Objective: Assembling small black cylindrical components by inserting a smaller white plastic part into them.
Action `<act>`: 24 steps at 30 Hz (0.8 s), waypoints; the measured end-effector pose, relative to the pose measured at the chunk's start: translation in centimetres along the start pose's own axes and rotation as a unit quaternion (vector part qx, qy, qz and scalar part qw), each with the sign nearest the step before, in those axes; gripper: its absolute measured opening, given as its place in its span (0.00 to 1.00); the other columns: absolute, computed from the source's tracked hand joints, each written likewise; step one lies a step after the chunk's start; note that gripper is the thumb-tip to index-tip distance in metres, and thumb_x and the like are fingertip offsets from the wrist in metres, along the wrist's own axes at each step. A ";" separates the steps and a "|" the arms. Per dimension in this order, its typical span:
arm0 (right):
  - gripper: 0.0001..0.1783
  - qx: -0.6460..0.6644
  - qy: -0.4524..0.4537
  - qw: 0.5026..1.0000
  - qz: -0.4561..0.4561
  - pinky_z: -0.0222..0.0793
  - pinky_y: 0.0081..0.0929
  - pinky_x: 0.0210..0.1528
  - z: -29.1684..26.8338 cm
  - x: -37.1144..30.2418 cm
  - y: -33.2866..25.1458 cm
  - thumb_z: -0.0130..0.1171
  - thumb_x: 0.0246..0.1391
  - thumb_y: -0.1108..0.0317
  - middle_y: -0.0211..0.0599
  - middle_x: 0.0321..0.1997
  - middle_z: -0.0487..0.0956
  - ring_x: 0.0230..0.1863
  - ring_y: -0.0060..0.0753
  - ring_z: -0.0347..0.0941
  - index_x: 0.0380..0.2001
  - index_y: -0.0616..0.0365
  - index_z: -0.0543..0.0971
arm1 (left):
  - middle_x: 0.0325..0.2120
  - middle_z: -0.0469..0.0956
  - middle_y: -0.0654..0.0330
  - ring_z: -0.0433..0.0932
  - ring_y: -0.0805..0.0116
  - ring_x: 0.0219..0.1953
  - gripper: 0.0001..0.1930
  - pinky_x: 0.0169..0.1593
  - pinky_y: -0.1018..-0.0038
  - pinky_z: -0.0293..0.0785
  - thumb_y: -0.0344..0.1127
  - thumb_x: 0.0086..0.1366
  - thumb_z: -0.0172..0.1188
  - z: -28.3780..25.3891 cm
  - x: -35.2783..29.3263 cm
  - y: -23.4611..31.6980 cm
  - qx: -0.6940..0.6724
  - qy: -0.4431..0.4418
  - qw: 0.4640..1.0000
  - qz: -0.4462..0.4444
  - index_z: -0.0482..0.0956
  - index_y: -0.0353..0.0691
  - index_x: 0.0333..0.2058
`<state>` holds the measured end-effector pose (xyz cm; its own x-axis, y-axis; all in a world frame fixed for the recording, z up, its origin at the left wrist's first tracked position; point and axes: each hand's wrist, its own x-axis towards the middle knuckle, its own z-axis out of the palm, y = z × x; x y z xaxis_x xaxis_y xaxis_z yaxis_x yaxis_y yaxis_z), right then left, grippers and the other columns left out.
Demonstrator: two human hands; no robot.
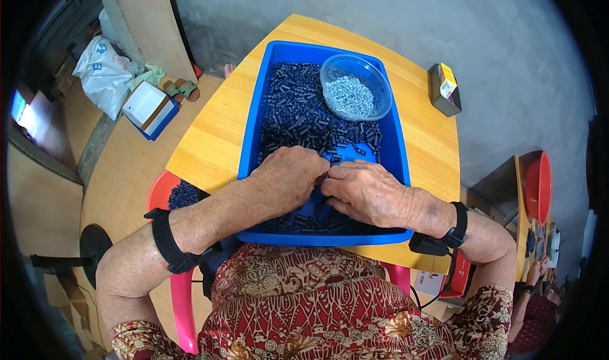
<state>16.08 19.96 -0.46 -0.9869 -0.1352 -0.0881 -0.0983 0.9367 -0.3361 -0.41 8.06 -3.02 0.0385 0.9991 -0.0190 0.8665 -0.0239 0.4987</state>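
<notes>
My left hand [293, 173] and my right hand [368, 192] meet at the fingertips over the near half of a blue plastic tray [330, 239]. Both have their fingers bent and pinched together. Whatever lies between the fingertips is hidden by the hands. Many small black tube-shaped parts [293, 97] fill the tray's far side, and more lie under and in front of my hands. A round clear plastic tub [384, 93] rests on the black parts at the far right of the tray. Inside it is a heap of tiny silvery metal pieces [351, 97].
The tray stands on a yellow wooden table [425, 138]. At its far right edge is a dark box [446, 105] with a yellow packet. An orange-red basin [157, 192] of dark parts sits lower left. Another person's hand [538, 270] shows at far right, near a red basin [539, 185].
</notes>
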 end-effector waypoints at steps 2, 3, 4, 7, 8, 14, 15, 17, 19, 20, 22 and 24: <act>0.11 0.014 0.020 1.000 -0.005 0.74 0.43 0.52 0.1 -0.2 0.2 0.62 0.50 0.72 0.47 0.40 0.79 0.45 0.52 0.78 0.39 0.61 0.79 | 0.33 0.80 0.46 0.80 0.44 0.41 0.06 0.45 0.53 0.75 0.27 0.56 0.62 0.2 -0.1 0.0 -0.035 0.003 0.999 0.011 0.79 0.35 0.34; 0.11 0.014 0.020 1.000 -0.006 0.74 0.43 0.52 0.1 -0.1 0.2 0.62 0.50 0.72 0.47 0.40 0.79 0.45 0.52 0.78 0.39 0.61 0.79 | 0.33 0.80 0.46 0.80 0.44 0.41 0.06 0.45 0.53 0.75 0.27 0.56 0.62 0.2 -0.1 -0.1 -0.035 0.003 0.999 0.011 0.79 0.35 0.34; 0.11 0.021 0.023 1.000 -0.003 0.74 0.43 0.52 0.0 -0.1 0.2 0.61 0.50 0.72 0.47 0.39 0.79 0.45 0.52 0.78 0.38 0.61 0.79 | 0.33 0.80 0.46 0.80 0.44 0.41 0.06 0.44 0.53 0.75 0.27 0.56 0.62 0.2 -0.1 -0.2 -0.037 -0.003 0.999 0.013 0.79 0.35 0.34; 0.11 0.023 0.026 0.999 0.000 0.74 0.44 0.51 -0.3 -0.2 0.3 0.61 0.48 0.72 0.46 0.37 0.79 0.44 0.52 0.78 0.37 0.62 0.78 | 0.32 0.80 0.47 0.80 0.44 0.40 0.06 0.44 0.54 0.75 0.26 0.56 0.61 0.1 -0.2 -0.2 -0.047 -0.007 0.999 0.024 0.80 0.35 0.34; 0.11 0.019 0.027 0.999 -0.001 0.74 0.43 0.50 -0.3 -0.2 0.3 0.62 0.48 0.73 0.46 0.36 0.79 0.43 0.51 0.78 0.37 0.62 0.78 | 0.31 0.80 0.47 0.80 0.45 0.40 0.06 0.43 0.54 0.76 0.26 0.56 0.61 0.1 -0.3 -0.2 -0.055 -0.005 0.998 0.032 0.80 0.35 0.34; 0.09 -0.035 0.045 0.998 0.011 0.75 0.43 0.43 -0.3 -0.4 0.8 0.62 0.47 0.73 0.43 0.32 0.79 0.39 0.48 0.78 0.34 0.61 0.79 | 0.30 0.81 0.46 0.81 0.45 0.38 0.07 0.42 0.55 0.76 0.24 0.56 0.60 0.2 -0.1 -0.5 -0.091 -0.001 0.996 0.017 0.80 0.34 0.35; 0.09 -0.035 0.046 0.998 0.012 0.75 0.43 0.43 -0.3 -0.3 0.9 0.62 0.47 0.73 0.43 0.32 0.79 0.39 0.48 0.78 0.34 0.61 0.79 | 0.30 0.81 0.46 0.81 0.45 0.38 0.07 0.42 0.55 0.76 0.24 0.56 0.60 0.2 0.0 -0.5 -0.090 -0.001 0.996 0.017 0.80 0.34 0.35; 0.09 -0.043 0.065 0.997 0.027 0.76 0.44 0.42 -0.4 -0.1 0.9 0.62 0.46 0.73 0.44 0.32 0.79 0.39 0.49 0.78 0.33 0.62 0.79 | 0.31 0.82 0.46 0.82 0.45 0.38 0.06 0.42 0.55 0.76 0.25 0.55 0.60 0.3 0.4 -0.4 -0.079 0.045 0.996 -0.003 0.79 0.35 0.34; 0.09 -0.031 0.087 0.995 0.024 0.74 0.44 0.43 0.2 0.2 1.0 0.63 0.47 0.73 0.43 0.32 0.79 0.38 0.50 0.78 0.34 0.61 0.79 | 0.31 0.82 0.46 0.82 0.45 0.38 0.06 0.41 0.55 0.76 0.25 0.55 0.60 0.3 0.6 -0.4 -0.070 0.051 0.996 -0.004 0.79 0.35 0.33; 0.10 -0.020 0.107 0.994 0.019 0.73 0.44 0.43 0.4 0.4 1.1 0.65 0.47 0.72 0.42 0.31 0.78 0.38 0.50 0.77 0.34 0.60 0.79 | 0.30 0.82 0.47 0.82 0.45 0.38 0.05 0.41 0.55 0.76 0.26 0.55 0.60 0.3 0.8 -0.4 -0.061 0.058 0.996 -0.007 0.79 0.35 0.33; 0.09 -0.028 0.108 0.993 0.028 0.73 0.43 0.43 0.7 0.4 1.3 0.65 0.48 0.72 0.42 0.32 0.78 0.38 0.50 0.77 0.34 0.60 0.79 | 0.30 0.82 0.47 0.82 0.45 0.38 0.05 0.40 0.55 0.76 0.26 0.55 0.60 0.4 1.1 -0.4 -0.058 0.058 0.997 -0.010 0.78 0.35 0.32; 0.09 -0.036 0.108 0.993 0.033 0.73 0.43 0.43 0.6 0.6 1.3 0.66 0.48 0.71 0.42 0.32 0.79 0.38 0.50 0.77 0.34 0.60 0.79 | 0.29 0.82 0.47 0.82 0.45 0.37 0.04 0.40 0.55 0.76 0.26 0.55 0.61 0.4 1.0 -0.5 -0.055 0.059 0.997 -0.018 0.77 0.35 0.31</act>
<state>15.48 20.91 -1.53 -0.9952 -0.0083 0.0975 -0.0343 0.9627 -0.2684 -0.58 9.05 -3.66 -0.0554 0.9966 0.0609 0.8061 0.0086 0.5917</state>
